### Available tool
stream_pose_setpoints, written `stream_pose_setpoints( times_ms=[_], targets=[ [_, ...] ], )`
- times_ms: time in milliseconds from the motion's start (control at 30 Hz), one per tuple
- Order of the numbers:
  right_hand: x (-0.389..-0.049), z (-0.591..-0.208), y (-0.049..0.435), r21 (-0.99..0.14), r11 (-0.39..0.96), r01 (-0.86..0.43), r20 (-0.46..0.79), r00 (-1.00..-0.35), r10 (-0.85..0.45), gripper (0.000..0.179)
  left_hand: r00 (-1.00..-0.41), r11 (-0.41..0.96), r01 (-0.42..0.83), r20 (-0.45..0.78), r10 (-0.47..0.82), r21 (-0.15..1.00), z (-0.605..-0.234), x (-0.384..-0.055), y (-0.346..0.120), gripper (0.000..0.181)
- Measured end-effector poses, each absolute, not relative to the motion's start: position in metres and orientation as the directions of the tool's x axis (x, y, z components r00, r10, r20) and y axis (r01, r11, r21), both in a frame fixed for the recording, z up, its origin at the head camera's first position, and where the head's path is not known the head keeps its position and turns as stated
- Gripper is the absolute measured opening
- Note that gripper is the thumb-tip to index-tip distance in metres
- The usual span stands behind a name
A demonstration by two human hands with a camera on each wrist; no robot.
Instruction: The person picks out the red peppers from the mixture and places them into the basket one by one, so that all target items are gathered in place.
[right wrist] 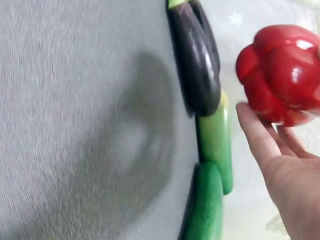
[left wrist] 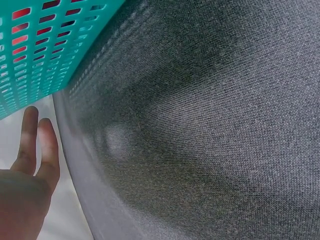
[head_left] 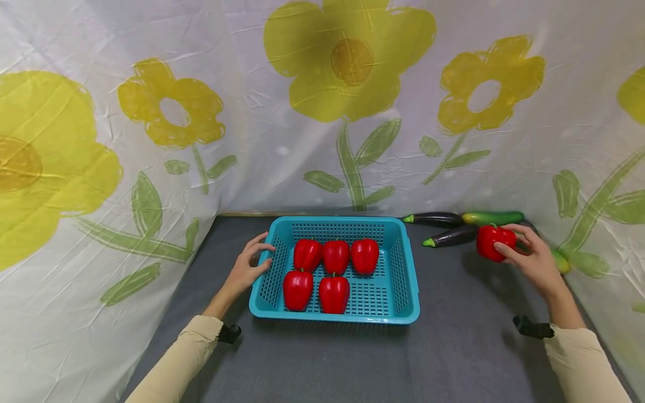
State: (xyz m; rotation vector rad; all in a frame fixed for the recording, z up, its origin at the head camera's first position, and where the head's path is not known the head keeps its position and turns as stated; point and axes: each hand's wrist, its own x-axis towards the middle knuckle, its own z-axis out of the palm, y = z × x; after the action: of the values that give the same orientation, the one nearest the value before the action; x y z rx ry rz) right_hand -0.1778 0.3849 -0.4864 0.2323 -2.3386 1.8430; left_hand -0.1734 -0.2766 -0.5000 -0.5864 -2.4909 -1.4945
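Observation:
My right hand (head_left: 529,253) grips a red bell pepper (head_left: 496,242) above the right side of the table, its thumb across the near side. The right wrist view shows this pepper (right wrist: 285,75) from below, raised off the cloth, its shadow falling on it. At the left rim of a blue perforated basket (head_left: 335,320) is my left hand (head_left: 248,267), fingers spread and fingertips right at the edge. Several more red bell peppers (head_left: 336,257) stand in two rows inside the basket. In the left wrist view, two fingers (left wrist: 47,145) extend beside the basket wall (left wrist: 45,55).
Behind the held pepper lie two eggplants (head_left: 450,236) and a green zucchini (head_left: 496,218) along the back edge. Another green vegetable (head_left: 561,262) is partly hidden by the right hand. Dark grey cloth (head_left: 332,364) covers the table; a flower-printed curtain (head_left: 282,162) hangs around it.

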Motion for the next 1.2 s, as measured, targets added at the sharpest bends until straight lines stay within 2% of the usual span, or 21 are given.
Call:
stream_pose_setpoints(
  times_ms=[133, 400, 567, 733, 1000, 1200],
  targets=[
    [-0.175, -0.484, 0.376, -0.978, 0.02, -0.209, 0.208, -0.976, -0.065, 0.05, -0.911, 0.429, 0.409, 0.337, 0.237, 0.805, -0.513, -0.181, -0.283, 0.025],
    [-0.175, -0.478, 0.354, -0.975, -0.157, -0.156, 0.172, -0.98, -0.096, 0.046, -0.912, 0.407, 0.405, 0.33, 0.243, 0.819, -0.516, -0.183, -0.286, 0.025],
    [-0.176, -0.475, 0.34, -0.986, -0.088, -0.139, 0.149, -0.983, -0.107, 0.05, -0.913, 0.413, 0.404, 0.332, 0.237, 0.816, -0.516, -0.182, -0.285, 0.025],
    [-0.175, -0.474, 0.33, -0.982, -0.023, -0.185, 0.187, -0.973, -0.132, 0.057, -0.909, 0.409, 0.414, 0.343, 0.238, 0.813, -0.506, -0.177, -0.279, 0.025],
    [-0.172, -0.473, 0.32, -0.947, 0.193, -0.257, 0.241, -0.965, -0.104, 0.065, -0.91, 0.394, 0.406, 0.328, 0.252, 0.824, -0.478, -0.163, -0.268, 0.025],
    [-0.169, -0.474, 0.314, -0.947, 0.133, -0.292, 0.281, -0.955, -0.095, 0.069, -0.91, 0.396, 0.407, 0.33, 0.249, 0.823, -0.479, -0.164, -0.269, 0.025]
  ],
)
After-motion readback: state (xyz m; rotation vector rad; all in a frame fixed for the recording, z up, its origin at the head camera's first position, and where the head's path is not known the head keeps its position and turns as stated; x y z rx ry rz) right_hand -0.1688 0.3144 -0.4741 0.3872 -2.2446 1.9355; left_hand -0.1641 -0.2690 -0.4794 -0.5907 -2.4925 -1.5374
